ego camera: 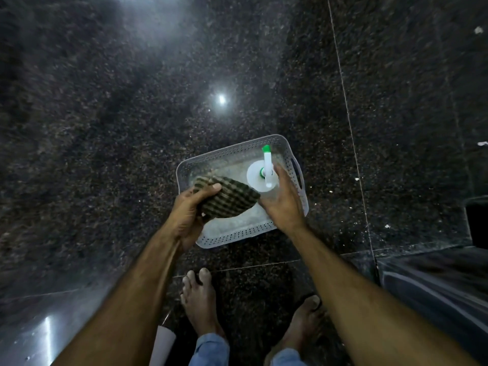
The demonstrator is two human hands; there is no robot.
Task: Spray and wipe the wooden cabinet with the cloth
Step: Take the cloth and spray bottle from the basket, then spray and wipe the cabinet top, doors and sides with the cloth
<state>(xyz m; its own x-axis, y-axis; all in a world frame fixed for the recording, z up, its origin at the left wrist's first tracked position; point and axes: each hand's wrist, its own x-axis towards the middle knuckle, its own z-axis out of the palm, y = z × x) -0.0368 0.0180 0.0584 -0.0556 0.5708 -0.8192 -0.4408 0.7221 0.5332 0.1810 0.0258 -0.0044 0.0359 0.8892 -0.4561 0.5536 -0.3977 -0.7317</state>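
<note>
A white perforated plastic basket point(227, 154) sits on the dark speckled floor below me. My left hand point(188, 212) grips a dark green striped cloth point(229, 198) over the basket's near left side. Upright in the basket's right half is a clear spray bottle point(260, 177) with a white head and green nozzle tip. My right hand point(284, 204) is wrapped around the bottle's body from the near right side. No wooden cabinet is in view.
Polished dark granite floor point(132, 128) with pale joints spreads all around. My bare feet point(199, 302) stand just behind the basket. A white tube-like object point(162, 347) lies by my left foot. A dark ledge and black item point(476, 223) sit at right.
</note>
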